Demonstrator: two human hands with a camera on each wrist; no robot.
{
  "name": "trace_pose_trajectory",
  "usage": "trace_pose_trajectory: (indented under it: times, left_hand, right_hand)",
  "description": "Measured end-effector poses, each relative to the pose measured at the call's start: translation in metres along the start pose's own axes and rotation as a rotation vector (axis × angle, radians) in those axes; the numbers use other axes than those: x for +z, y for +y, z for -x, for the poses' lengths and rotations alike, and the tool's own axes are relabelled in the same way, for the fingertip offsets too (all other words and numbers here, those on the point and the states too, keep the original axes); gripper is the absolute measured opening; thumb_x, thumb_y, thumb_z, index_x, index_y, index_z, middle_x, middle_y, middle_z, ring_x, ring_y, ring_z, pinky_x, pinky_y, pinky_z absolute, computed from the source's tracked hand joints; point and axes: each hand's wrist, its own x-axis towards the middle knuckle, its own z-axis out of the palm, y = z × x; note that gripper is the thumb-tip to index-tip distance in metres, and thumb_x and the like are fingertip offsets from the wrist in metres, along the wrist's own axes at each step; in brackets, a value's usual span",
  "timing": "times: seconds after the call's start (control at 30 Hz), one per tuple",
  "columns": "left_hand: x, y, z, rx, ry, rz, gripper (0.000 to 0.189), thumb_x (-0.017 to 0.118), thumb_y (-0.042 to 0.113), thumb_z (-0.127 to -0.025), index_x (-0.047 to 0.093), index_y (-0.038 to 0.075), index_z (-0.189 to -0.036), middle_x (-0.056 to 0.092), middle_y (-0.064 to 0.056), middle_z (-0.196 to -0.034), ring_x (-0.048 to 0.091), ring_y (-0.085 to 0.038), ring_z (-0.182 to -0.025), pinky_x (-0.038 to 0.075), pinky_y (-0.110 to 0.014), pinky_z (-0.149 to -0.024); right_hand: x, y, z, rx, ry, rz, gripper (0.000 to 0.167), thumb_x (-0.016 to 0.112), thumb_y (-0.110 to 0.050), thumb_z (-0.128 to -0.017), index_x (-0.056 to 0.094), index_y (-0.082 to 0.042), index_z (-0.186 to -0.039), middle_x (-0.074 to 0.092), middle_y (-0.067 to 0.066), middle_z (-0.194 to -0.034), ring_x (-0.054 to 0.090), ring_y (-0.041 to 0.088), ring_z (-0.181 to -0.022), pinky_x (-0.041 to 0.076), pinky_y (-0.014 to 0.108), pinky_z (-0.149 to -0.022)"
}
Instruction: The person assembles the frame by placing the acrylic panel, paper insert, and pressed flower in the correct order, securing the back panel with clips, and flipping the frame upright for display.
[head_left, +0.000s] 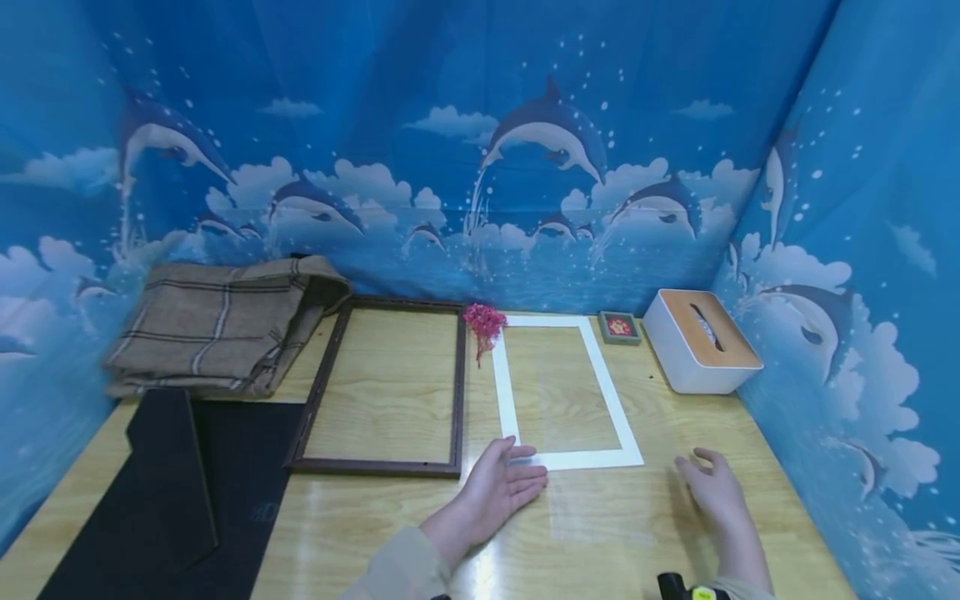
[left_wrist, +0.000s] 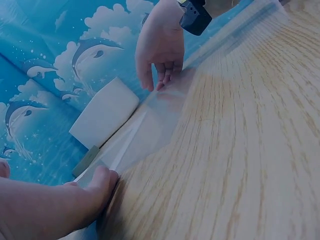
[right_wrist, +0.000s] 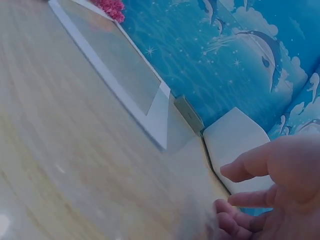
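Note:
A thin clear sheet [left_wrist: 155,122] spans between the two hands, low over the table; it shows only faintly in the head view. My left hand [head_left: 491,492], palm turned inward, holds its left edge, with the thumb above the long fingers. On the opposite side my right hand [head_left: 716,496] has its thumb and bent fingers at the sheet's right edge. Just beyond lies a white mat border [head_left: 630,457], a flat rectangular frame, partly behind the left fingertips. A dark brown picture frame [head_left: 460,392] lies to its left, without a back.
A black backing board [head_left: 247,483] with a stand leg [head_left: 168,475] lies at left, below a folded plaid cloth [head_left: 210,325]. Pink dried flowers [head_left: 484,322], a small green box [head_left: 619,327] and a white tissue box [head_left: 693,367] stand along the back. Dolphin-print curtains [head_left: 420,100] enclose the table.

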Motion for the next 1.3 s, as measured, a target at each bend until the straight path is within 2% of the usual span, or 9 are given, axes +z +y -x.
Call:
trace_pose_trajectory:
  times: [0.1,0.2,0.33,0.53,0.67,0.83,0.97,1.17,1.3]
  left_hand:
    - [0.001,0.000,0.000,0.000,0.004,-0.005,0.070,0.032,0.043,-0.099,0.028,-0.014,-0.139,0.040,-0.040,-0.132,0.040,-0.047,-0.126,0.033,-0.048,-0.108]
    - [0.001,0.000,0.000,0.003,0.006,-0.017,0.070,0.032,0.043,-0.099,0.027,-0.015,-0.139,0.041,-0.039,-0.132,0.041,-0.047,-0.125,0.033,-0.048,-0.108]
    - [0.001,0.000,0.000,0.002,0.013,-0.024,0.070,0.031,0.042,-0.099,0.028,-0.015,-0.139,0.042,-0.038,-0.131,0.042,-0.046,-0.125,0.033,-0.048,-0.109]
    - [0.002,-0.001,0.000,0.000,0.019,-0.026,0.068,0.032,0.041,-0.099,0.029,-0.015,-0.137,0.043,-0.037,-0.131,0.042,-0.045,-0.125,0.032,-0.047,-0.109]
    - [0.002,-0.003,-0.001,0.003,0.014,-0.034,0.067,0.033,0.040,-0.099,0.030,-0.016,-0.137,0.043,-0.035,-0.133,0.042,-0.044,-0.126,0.031,-0.047,-0.110]
    - [0.001,-0.006,0.000,0.009,0.005,-0.044,0.065,0.037,0.034,-0.098,0.032,-0.019,-0.134,0.042,-0.034,-0.134,0.041,-0.042,-0.128,0.029,-0.046,-0.111]
    - [0.000,-0.008,0.002,0.015,0.026,-0.029,0.058,0.041,0.026,-0.095,0.036,-0.019,-0.132,0.045,-0.032,-0.132,0.044,-0.040,-0.126,0.031,-0.044,-0.110]
    - [0.001,-0.008,0.005,0.047,0.091,-0.077,0.048,0.046,0.018,-0.095,0.044,-0.017,-0.127,0.054,-0.028,-0.123,0.052,-0.038,-0.117,0.041,-0.044,-0.103]
    - [0.003,-0.007,0.006,0.082,0.131,-0.145,0.041,0.049,0.007,-0.092,0.047,-0.016,-0.125,0.056,-0.027,-0.122,0.054,-0.037,-0.115,0.044,-0.042,-0.100]
  right_hand:
    - [0.000,0.002,0.001,-0.011,0.056,-0.078,0.069,0.046,-0.033,-0.097,0.019,0.007,-0.146,0.041,0.033,-0.129,0.053,0.038,-0.104,0.049,0.043,-0.081]
    - [-0.001,0.005,0.001,-0.042,0.099,-0.227,0.060,0.049,-0.019,-0.096,0.025,0.007,-0.144,0.057,0.015,-0.104,0.060,0.016,-0.081,0.050,0.026,-0.065]
    - [-0.004,0.007,0.000,-0.066,0.093,-0.443,0.059,0.054,-0.011,-0.095,0.026,0.006,-0.144,0.058,-0.005,-0.088,0.059,0.002,-0.075,0.053,0.019,-0.067]
    - [-0.011,0.004,0.002,-0.015,-0.014,-0.530,0.067,0.061,-0.027,-0.094,0.031,0.003,-0.146,0.062,-0.013,-0.093,0.058,0.001,-0.087,0.052,0.018,-0.078]
    - [-0.014,0.001,0.004,-0.023,-0.034,-0.542,0.069,0.065,-0.027,-0.092,0.033,0.002,-0.145,0.062,-0.017,-0.091,0.057,-0.001,-0.086,0.051,0.017,-0.078]
    - [-0.021,-0.006,0.012,-0.069,-0.076,-0.644,0.037,0.067,-0.020,-0.091,0.056,-0.022,-0.126,0.064,-0.022,-0.093,0.057,-0.005,-0.090,0.050,0.015,-0.081]
    - [-0.026,-0.012,0.020,-0.173,-0.168,-0.785,0.017,0.066,-0.016,-0.091,0.065,-0.027,-0.104,0.069,-0.015,-0.100,0.060,0.000,-0.091,0.051,0.017,-0.081]
    - [-0.030,-0.017,0.030,-0.380,-0.312,-0.983,0.025,0.053,0.001,-0.096,0.068,-0.013,-0.109,0.070,0.000,-0.107,0.063,0.008,-0.089,0.054,0.019,-0.078]
    - [-0.031,-0.020,0.034,-0.416,-0.334,-1.045,0.028,0.050,0.004,-0.096,0.067,-0.011,-0.112,0.069,0.003,-0.108,0.063,0.009,-0.089,0.054,0.020,-0.079]
